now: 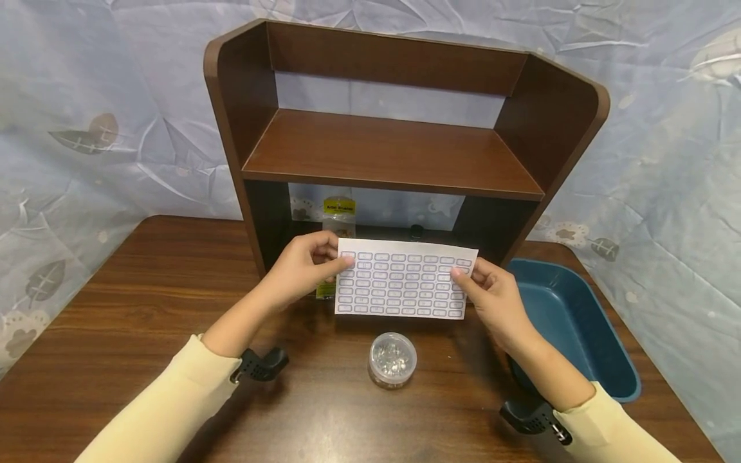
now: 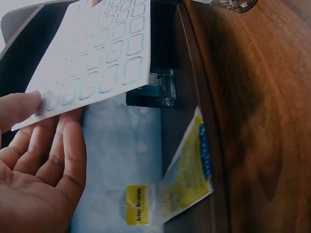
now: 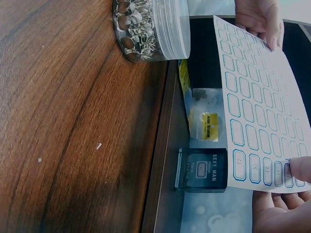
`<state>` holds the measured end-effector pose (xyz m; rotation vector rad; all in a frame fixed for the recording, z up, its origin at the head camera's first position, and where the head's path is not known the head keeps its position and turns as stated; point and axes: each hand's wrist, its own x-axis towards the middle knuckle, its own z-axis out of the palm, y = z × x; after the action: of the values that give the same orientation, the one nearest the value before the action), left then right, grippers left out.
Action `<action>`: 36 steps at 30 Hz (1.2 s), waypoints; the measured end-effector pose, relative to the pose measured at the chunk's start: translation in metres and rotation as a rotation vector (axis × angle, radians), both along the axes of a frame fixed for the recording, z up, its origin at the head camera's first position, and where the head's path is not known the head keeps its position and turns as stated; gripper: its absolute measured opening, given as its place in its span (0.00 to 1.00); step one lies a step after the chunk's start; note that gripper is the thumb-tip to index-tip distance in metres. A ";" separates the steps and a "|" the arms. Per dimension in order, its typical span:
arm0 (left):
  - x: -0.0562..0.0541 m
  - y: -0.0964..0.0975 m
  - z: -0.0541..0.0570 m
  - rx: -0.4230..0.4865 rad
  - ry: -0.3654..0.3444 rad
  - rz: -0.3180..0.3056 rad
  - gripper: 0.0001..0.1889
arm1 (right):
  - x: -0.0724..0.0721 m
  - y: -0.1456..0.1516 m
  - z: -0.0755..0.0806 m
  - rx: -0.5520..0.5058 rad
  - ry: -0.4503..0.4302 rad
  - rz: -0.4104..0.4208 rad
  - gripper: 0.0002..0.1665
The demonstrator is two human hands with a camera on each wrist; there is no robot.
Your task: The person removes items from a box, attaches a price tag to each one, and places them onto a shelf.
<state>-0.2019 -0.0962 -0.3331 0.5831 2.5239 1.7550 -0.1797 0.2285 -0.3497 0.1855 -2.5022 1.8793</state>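
Observation:
A white sheet of sticker labels, printed with rows of small blue-outlined boxes, is held up in front of the shelf. My left hand pinches its left edge, thumb on the printed face and fingers behind. At the right edge my right hand pinches it the same way. Below the sheet, a clear round jar of silvery thumbtacks stands on the table, apart from both hands. The right wrist view shows the tacks through the jar's side. Most of the sheet's back is hidden.
A brown wooden shelf unit stands at the back. On its lower level are a yellow packet of artist brushes and a dark glass bottle, partly behind the sheet. A blue tray lies on the right of the wooden table.

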 end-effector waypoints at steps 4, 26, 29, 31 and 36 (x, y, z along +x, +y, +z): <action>-0.001 0.002 -0.006 0.097 -0.098 -0.034 0.11 | 0.000 0.001 -0.001 -0.002 -0.012 -0.006 0.26; -0.002 0.016 -0.018 0.043 -0.015 0.003 0.09 | -0.009 0.005 0.012 0.185 0.313 -0.121 0.16; -0.002 0.019 -0.018 0.036 0.002 -0.005 0.08 | -0.012 0.003 0.018 0.240 0.421 -0.110 0.14; -0.001 0.021 -0.018 0.028 0.011 -0.006 0.07 | -0.013 -0.001 0.020 0.270 0.482 -0.091 0.13; 0.001 0.026 -0.019 0.017 0.033 -0.019 0.05 | -0.010 -0.017 0.025 0.337 0.608 0.042 0.10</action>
<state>-0.2011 -0.0705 -0.3517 0.6400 2.5187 1.7775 -0.1895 0.2120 -0.3252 0.6955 -2.3440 1.1457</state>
